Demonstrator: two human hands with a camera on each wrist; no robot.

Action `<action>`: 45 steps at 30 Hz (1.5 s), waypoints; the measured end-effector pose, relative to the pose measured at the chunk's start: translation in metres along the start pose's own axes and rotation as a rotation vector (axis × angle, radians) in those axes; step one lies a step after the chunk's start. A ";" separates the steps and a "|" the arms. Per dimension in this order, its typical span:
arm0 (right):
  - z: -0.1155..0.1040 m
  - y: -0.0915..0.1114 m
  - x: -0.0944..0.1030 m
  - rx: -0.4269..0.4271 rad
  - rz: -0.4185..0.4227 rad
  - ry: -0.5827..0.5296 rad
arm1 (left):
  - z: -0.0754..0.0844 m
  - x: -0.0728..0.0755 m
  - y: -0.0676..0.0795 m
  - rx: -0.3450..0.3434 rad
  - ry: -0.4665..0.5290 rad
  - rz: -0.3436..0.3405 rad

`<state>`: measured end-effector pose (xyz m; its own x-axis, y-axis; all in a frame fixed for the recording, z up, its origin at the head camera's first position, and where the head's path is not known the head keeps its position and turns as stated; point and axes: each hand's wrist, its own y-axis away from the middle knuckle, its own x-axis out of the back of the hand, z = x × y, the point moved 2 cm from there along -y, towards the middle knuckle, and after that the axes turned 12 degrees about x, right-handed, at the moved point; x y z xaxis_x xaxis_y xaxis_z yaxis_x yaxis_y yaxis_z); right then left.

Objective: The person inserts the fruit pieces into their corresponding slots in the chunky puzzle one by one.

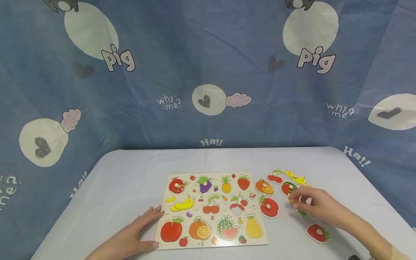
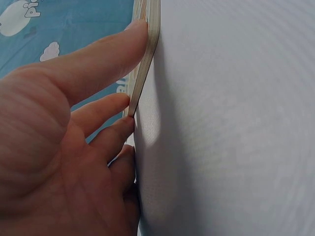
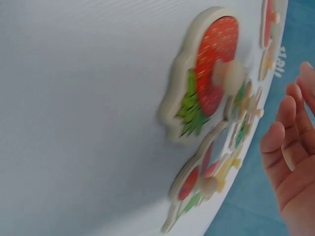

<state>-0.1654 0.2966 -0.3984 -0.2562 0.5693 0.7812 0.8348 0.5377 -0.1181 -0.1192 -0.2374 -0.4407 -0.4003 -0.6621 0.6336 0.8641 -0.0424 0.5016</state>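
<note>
A white fruit puzzle board (image 1: 217, 209) lies on the table, with printed fruit shapes. In its top row a pomegranate piece (image 1: 177, 185) and a grape piece (image 1: 204, 184) show small knobs. My left hand (image 1: 130, 233) touches the board's left edge with thumb and fingertips spread apart; the board's side edge (image 2: 146, 64) shows in the left wrist view. My right hand (image 1: 320, 206) hovers over loose pieces right of the board, fingers slightly bent, partly hiding several. In the right wrist view its fingers (image 3: 290, 142) appear to hold nothing. Nearest that camera lies a knobbed strawberry piece (image 3: 216, 64).
Loose knobbed pieces lie right of the board: an apple (image 1: 269, 207), an orange (image 1: 264, 187), cherries (image 1: 275, 177), bananas (image 1: 295, 177) and a watermelon (image 1: 287, 187). A white cloth (image 1: 97, 202) covers the table. Behind it hangs a blue printed curtain (image 1: 162, 65).
</note>
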 end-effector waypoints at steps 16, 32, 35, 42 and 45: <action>0.022 0.012 0.003 0.128 -0.020 -0.045 | 0.000 -0.002 -0.001 0.023 -0.017 0.015; 0.035 0.001 0.009 0.153 -0.195 -0.097 | -0.001 -0.001 -0.003 -0.011 -0.004 -0.003; 0.036 -0.003 0.009 0.189 -0.207 -0.109 | -0.001 -0.001 -0.002 -0.011 -0.003 -0.001; 0.037 -0.006 0.007 0.124 -0.221 -0.106 | -0.001 -0.001 -0.002 0.004 -0.005 0.001; 0.036 -0.005 0.006 0.100 -0.216 -0.096 | -0.001 -0.001 -0.002 -0.001 -0.012 0.007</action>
<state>-0.1891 0.3202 -0.4152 -0.4728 0.4885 0.7334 0.7043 0.7096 -0.0186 -0.1199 -0.2375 -0.4426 -0.3977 -0.6535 0.6440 0.8673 -0.0386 0.4964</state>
